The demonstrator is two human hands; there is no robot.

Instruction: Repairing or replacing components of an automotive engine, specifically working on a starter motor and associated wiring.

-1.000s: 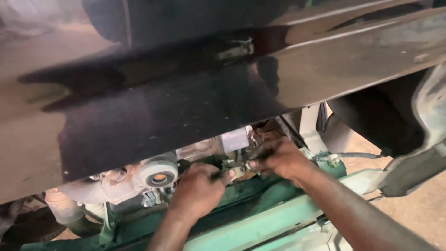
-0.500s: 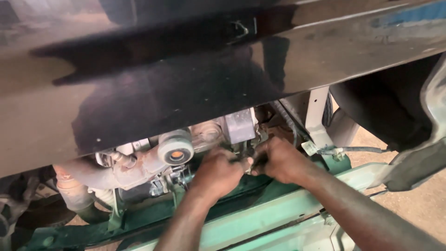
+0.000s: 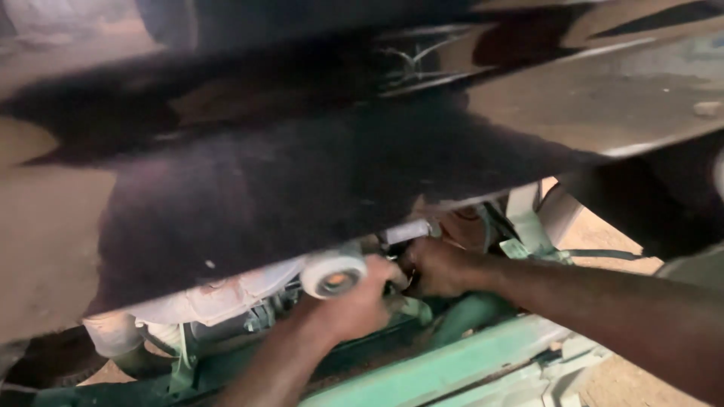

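A broad, dark, glossy metal panel fills the upper frame. Along the bottom runs a green painted steel frame. Low centre, a pale round cylinder with an orange core sits just left of the left hand, fingers curled against it. The right hand closes round something hidden, just right.

White round cap with orange centre, lying sideways under dark tilted panel edge, just left of left hand. Small engine part between both hands, hidden by right hand.
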